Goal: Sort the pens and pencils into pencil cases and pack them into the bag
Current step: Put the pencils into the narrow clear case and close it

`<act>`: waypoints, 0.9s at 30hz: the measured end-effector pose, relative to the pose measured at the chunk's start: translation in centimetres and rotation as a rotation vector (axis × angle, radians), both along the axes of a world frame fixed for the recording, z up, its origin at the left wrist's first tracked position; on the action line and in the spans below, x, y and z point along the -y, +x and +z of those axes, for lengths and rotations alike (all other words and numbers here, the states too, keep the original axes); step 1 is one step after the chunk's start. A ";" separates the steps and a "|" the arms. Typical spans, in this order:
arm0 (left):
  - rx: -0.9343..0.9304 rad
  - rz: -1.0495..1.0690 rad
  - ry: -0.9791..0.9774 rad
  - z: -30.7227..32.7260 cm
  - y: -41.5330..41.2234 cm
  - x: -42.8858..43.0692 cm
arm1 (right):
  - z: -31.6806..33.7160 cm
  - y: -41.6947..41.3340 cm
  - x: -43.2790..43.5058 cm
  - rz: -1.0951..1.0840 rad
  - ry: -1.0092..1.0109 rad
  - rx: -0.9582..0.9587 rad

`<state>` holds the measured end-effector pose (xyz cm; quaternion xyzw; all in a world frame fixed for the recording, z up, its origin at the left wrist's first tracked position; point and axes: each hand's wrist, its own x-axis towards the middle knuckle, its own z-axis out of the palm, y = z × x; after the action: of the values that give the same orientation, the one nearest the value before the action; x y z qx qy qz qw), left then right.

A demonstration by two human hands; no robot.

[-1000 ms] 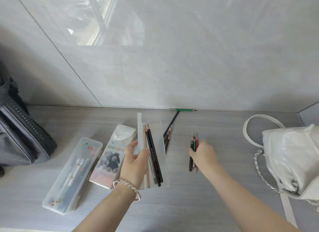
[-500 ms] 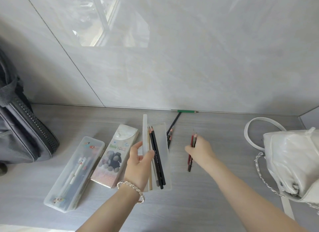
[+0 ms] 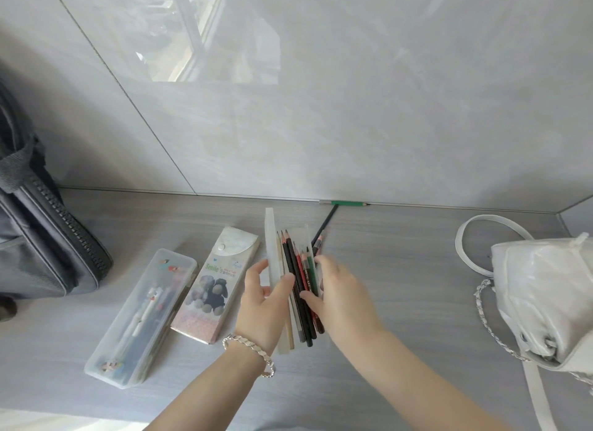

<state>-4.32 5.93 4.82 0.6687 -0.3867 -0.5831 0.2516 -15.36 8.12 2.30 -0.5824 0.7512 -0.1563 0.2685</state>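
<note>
1. Step in hand, my read: laying a small bunch of coloured pencils [image 3: 308,272] into the open clear case [image 3: 300,238], next to the black pencils [image 3: 293,270] already in it.
2. Left hand [image 3: 261,305] holds the case by its left edge, fingers curled round it, thumb pressed on the tray.
3. Right hand [image 3: 341,297] lies over the coloured pencils; fingers close together, pinching or pressing them. Exact grip hidden, cannot tell.
4. To do it well: keep the case level, tips all facing away, release only once the pencils lie flat so none roll out.
5. Case looks translucent, lid standing up along the left side, raised slightly off the surface [image 3: 401,302].
6. Still loose: dark pencil [image 3: 325,222] behind the case, green pencil [image 3: 348,203] against the wall.
7. Closed clear pen case [image 3: 167,283] and printed case [image 3: 221,280] lie to the left; grey bag [image 3: 38,238] far left, white bag [image 3: 545,296] right.
</note>
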 end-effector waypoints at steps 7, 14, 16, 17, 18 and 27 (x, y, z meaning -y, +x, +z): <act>-0.101 0.079 0.020 0.3 0.1 0.1 | -1.7 -0.7 -1.6 -0.025 -0.189 0.137; -0.088 0.096 -0.007 0.1 0.4 0.6 | -1.9 -0.9 -1.4 -0.053 -0.193 0.328; -0.052 0.054 -0.020 0.1 0.5 1.1 | -1.8 -1.3 -0.7 -0.046 -0.169 0.382; -0.025 0.030 -0.024 0.0 0.6 1.5 | -1.8 -1.7 -0.2 -0.049 -0.168 0.390; 0.000 0.011 -0.022 -0.2 0.7 1.9 | -2.0 -2.2 0.4 -0.065 -0.176 0.378; 0.009 0.039 -0.032 -0.1 1.4 5.2 | -6.4 -3.4 8.9 -0.231 0.347 0.108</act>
<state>-2.88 0.69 4.75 0.6748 -0.3839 -0.5686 0.2719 -18.73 -0.75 -4.13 -0.4285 0.8130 -0.0855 0.3849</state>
